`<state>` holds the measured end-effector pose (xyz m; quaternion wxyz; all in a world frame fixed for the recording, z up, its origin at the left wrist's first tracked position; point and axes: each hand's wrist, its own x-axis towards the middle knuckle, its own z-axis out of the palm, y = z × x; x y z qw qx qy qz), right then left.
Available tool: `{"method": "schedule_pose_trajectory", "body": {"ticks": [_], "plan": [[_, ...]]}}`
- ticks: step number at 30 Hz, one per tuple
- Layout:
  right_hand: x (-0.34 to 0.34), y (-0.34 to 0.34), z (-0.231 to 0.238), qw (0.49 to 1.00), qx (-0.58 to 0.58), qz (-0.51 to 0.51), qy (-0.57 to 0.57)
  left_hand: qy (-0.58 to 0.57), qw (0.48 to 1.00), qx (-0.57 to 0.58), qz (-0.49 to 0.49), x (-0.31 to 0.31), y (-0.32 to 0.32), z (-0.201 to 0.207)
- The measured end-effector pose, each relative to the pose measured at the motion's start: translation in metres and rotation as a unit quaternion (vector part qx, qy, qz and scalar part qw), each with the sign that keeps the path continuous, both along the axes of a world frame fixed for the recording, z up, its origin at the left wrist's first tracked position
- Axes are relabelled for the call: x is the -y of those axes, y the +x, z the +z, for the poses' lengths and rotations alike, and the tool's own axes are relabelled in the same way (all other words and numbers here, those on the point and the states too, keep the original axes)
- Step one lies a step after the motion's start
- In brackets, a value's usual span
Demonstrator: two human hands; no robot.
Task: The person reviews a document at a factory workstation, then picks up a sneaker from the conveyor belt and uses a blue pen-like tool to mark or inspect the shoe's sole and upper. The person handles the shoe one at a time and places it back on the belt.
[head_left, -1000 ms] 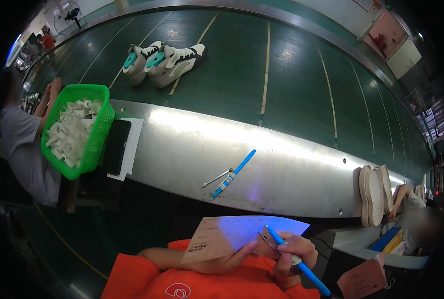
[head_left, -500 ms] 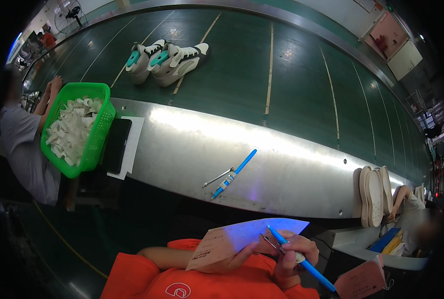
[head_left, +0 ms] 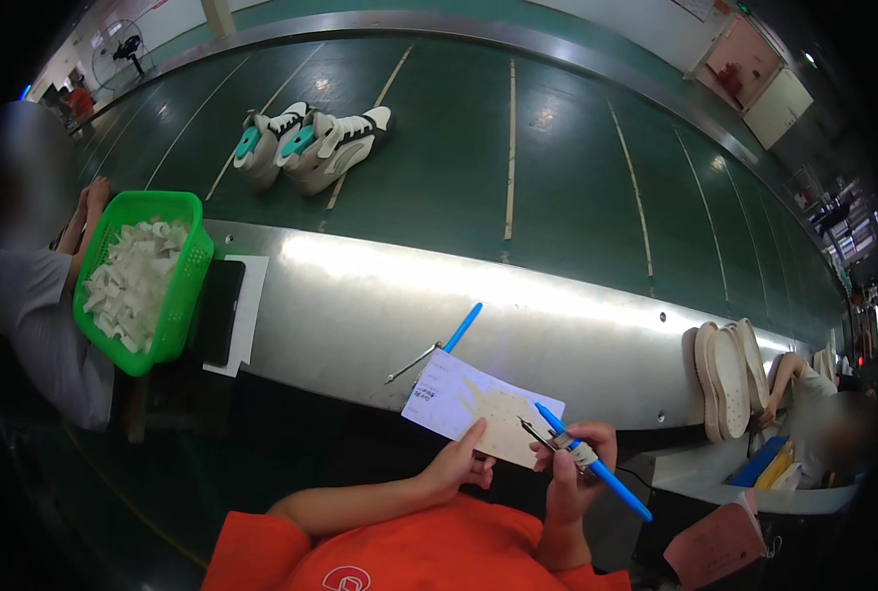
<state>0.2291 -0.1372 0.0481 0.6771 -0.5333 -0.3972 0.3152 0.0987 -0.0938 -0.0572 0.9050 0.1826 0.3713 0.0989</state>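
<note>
With 12 o'clock at the top of the view, the left hand is holding a pale card at 5 o'clock from centre, its thumb lying on the face and the other fingers curling beneath. Farther out at 5 o'clock, the right hand is gripping a blue pen with a light wrapping, its fingers closing around it; a thin metal point is jutting out beside it. Both tips are aiming between 10 and 11 o'clock, over the card; whether they are touching it, I cannot tell.

Beyond the card, towards 12 o'clock, a 2nd blue pen and a slim metal rod are lying on the metal ledge. At 9 o'clock a green basket is holding white scraps; at 11 o'clock, 2 shoes are standing.
</note>
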Motion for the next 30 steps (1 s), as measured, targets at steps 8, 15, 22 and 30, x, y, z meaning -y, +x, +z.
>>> {"method": "schedule_pose_trajectory", "body": {"ticks": [8,15,22,30], "plan": [[0.000,-0.001,-0.008,0.999,0.005,0.048,0.003,-0.135,0.971,0.115,-0.158,-0.019,-0.004,-0.001],[0.001,-0.004,0.004,0.996,0.037,0.077,0.034,0.301,0.935,0.077,-0.172,-0.017,-0.051,0.090],[0.013,-0.005,0.024,0.959,-0.148,0.217,-0.102,0.687,0.724,-0.062,-0.005,-0.046,-0.067,0.169],[0.003,-0.012,0.039,0.915,-0.078,0.354,-0.176,0.564,0.807,0.013,-0.172,-0.040,-0.067,0.157]]}}
